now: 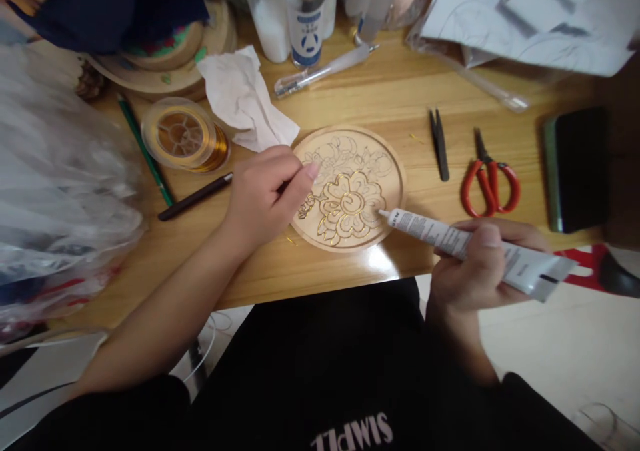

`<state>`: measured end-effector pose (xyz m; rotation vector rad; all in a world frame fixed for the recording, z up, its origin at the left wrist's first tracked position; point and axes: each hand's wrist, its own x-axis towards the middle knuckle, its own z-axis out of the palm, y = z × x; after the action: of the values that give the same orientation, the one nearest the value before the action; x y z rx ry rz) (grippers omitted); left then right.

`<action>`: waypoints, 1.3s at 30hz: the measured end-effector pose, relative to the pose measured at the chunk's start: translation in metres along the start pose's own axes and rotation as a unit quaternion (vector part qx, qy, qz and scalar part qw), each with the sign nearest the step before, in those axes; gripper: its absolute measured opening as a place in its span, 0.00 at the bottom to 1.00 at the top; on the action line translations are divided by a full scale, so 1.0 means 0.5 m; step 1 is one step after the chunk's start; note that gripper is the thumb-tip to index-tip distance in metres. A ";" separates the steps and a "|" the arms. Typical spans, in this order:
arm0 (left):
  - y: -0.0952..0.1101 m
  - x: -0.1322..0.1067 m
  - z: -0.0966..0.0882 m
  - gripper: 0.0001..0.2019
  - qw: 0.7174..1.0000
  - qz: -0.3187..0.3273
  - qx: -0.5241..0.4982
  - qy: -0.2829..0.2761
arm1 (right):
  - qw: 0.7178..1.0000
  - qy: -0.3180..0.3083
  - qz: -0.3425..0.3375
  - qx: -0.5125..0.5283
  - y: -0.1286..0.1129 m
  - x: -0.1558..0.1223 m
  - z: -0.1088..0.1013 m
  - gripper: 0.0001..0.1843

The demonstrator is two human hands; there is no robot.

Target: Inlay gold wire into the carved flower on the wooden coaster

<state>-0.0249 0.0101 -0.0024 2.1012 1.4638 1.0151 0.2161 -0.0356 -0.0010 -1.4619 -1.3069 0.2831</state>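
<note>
A round wooden plaque [395, 171] with a raised rim lies on the table, bearing a pencilled floral drawing. Gold wire outlines the large flower [351, 202] and a smaller shape at the left. My right hand [473, 264] is wrapped round a white glue tube [415, 228], whose pointed nozzle is at the flower's right petals; whether it touches cannot be told. My left hand [267, 188] rests at the plaque's left edge, fingers curled and thumb against them; anything inside is hidden. Black tweezers [439, 144] and red-handled pliers [489, 181] lie to the right.
A spool of gold wire [185, 134], green pencil [145, 148], dark pen [195, 196] and crumpled tissue [247, 98] lie left. Bottles [305, 18] and a clear-barrelled pen [325, 70] are behind. A phone [575, 168] lies right; plastic bags [65, 171] crowd the left side.
</note>
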 end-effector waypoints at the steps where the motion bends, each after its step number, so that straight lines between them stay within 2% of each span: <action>1: 0.000 0.000 0.000 0.22 1.000 -0.001 0.002 0.000 | 1.000 0.002 0.007 -0.002 -0.001 0.000 0.000 0.16; 13: 0.000 0.000 0.000 0.21 1.000 0.004 -0.011 0.005 | 0.999 0.051 0.006 0.010 0.012 -0.002 0.011 0.16; 21: -0.002 -0.001 0.001 0.21 1.000 0.004 -0.004 0.009 | 0.998 0.063 0.000 0.009 0.017 0.000 0.012 0.17; 28: -0.002 0.000 0.002 0.20 1.000 0.014 -0.010 0.013 | 0.997 0.061 0.037 0.004 0.011 -0.003 0.015 0.16; 39: -0.002 -0.001 0.001 0.21 1.000 -0.002 0.000 0.009 | 0.998 0.059 0.014 0.021 0.016 0.002 0.019 0.16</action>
<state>-0.0252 0.0102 -0.0033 2.0932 1.4761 1.0348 0.2137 -0.0279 -0.0104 -1.4408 -1.1808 0.2380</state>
